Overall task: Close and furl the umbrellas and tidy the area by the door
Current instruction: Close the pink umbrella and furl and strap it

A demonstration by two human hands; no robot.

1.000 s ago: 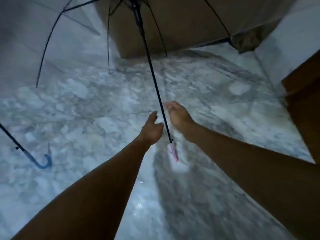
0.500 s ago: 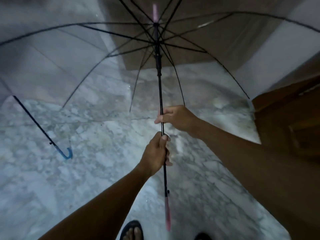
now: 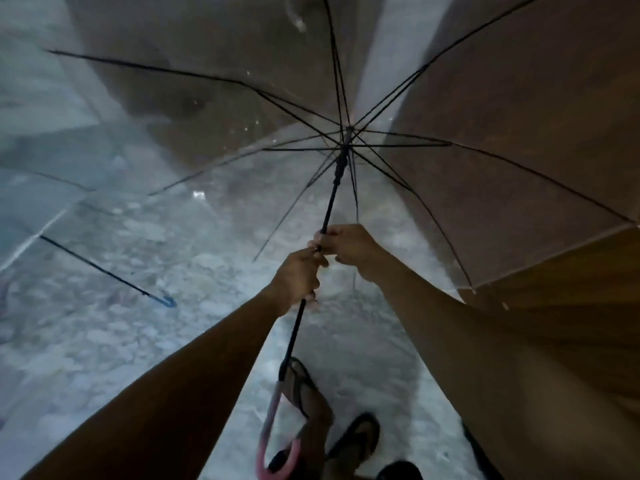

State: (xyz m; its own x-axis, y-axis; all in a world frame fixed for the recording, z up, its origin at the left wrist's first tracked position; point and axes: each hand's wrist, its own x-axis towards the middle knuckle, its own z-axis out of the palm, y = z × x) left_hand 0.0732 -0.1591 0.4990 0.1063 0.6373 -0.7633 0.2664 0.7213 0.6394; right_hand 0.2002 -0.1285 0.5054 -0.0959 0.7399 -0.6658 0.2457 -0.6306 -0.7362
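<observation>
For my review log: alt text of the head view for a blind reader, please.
The left hand and, above it, the right hand hold the shaft of an open clear umbrella. A second umbrella, blue-handled, rests on the marble floor at left.

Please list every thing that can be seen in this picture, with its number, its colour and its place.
held umbrella: one, clear canopy, black shaft and ribs, pink hooked handle, open, centre, gripped by both hands
second umbrella: one, clear, dark shaft, blue hooked handle, open, lying on the floor at left
floor: one, white-grey marble, below everything
wooden panels: two, brown, one at right, one at top behind the canopy
wall strip: one, white, between the panels
sandals: two, dark, on the feet, bottom centre
left hand: one, grips the shaft
right hand: one, grips the shaft just above the left
</observation>
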